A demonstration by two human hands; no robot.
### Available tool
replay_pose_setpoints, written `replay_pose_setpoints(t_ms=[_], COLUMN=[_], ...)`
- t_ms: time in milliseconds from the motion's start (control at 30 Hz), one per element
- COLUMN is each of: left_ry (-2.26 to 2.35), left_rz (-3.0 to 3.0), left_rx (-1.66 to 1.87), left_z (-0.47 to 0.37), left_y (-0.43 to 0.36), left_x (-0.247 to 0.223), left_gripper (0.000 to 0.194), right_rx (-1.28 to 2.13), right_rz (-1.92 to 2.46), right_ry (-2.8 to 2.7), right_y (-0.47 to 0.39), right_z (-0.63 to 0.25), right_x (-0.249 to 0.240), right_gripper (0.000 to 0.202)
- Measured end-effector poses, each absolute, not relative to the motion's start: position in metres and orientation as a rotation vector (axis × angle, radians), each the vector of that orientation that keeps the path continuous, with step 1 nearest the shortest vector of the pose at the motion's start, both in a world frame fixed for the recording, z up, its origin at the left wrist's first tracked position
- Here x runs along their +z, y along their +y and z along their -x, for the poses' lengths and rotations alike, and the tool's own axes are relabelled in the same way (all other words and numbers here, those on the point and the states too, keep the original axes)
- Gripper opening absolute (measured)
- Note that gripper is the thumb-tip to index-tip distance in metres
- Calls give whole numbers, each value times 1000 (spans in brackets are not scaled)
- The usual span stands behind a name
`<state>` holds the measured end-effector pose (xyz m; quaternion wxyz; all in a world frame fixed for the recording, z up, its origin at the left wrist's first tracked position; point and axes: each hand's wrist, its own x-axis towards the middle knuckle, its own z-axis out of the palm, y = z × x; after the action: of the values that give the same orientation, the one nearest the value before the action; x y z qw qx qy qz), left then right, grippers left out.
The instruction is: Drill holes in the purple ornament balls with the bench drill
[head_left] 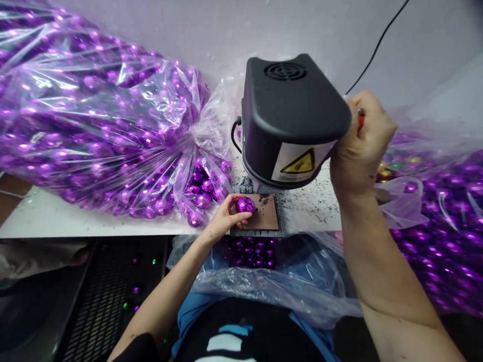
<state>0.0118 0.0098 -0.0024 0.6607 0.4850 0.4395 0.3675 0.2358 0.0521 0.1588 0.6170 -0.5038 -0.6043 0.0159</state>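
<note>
Purple faceted ball (246,204) is sitting over the left part of a brown pad (266,215) near the worktop's (151,227) front edge. Left hand (229,215) is clamping it between thumb and fingers. Right hand (360,138), at 2 o'clock from the ball, is curling closed round a red piece (361,121) beside the black machine (294,100); palm side is not showing.

Machine is looming at 1 o'clock, hiding the surface behind it. Bulging clear bag of purple balls (109,115) is crowding 10 o'clock, its gathered neck and loose balls (204,188) lying close by the left hand. Second bag (449,226) is filling 3 o'clock, beyond the right forearm. Open clear plastic (264,281), with more purple balls (252,251), is spreading at 6 o'clock. Dark flecks (311,203) are dotting the worktop; black cable (381,40) is rising toward 1 o'clock.
</note>
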Motion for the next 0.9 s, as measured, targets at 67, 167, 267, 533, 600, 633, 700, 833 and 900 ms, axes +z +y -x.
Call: replay_pose_setpoints(t_ms=[67,167,267,533,600,633,700,833,900], left_ry=[1072,1149,1192,1225,1241,1254,1271,1255,1272], left_rz=[-1265,-1603,-1836,-2077,-2106,-2106,-2105,-2147,-2127], left_rx=[843,894,918,947,949,955,962,923,925], left_z=[-17,-24,-31,-40,-43,-45,-47,-48,-47], left_y=[10,13,15,14,14,14,14,14,14], left_x=[-6,-13,-18,-21,-20,-20,-20,-21,-22], left_gripper=[58,57,54,52,47,45,42,40,44], right_rx=[53,70,60,44,44,45,48,64,69], right_rz=[1147,1152,1175,1176,1177,1179,1183,1181,1175], right_ry=[-1399,-1402,-1397,-1371,-1372,-1376,-1388,-1386,-1380], right_y=[52,52,51,51,51,51,51,50,50], right_z=[-236,-235,-235,-233,-233,-234,-234,-233,-233], right_x=[159,161,161,160,160,160,161,163,163], right_gripper=[58,57,58,63,62,61,59,58,59])
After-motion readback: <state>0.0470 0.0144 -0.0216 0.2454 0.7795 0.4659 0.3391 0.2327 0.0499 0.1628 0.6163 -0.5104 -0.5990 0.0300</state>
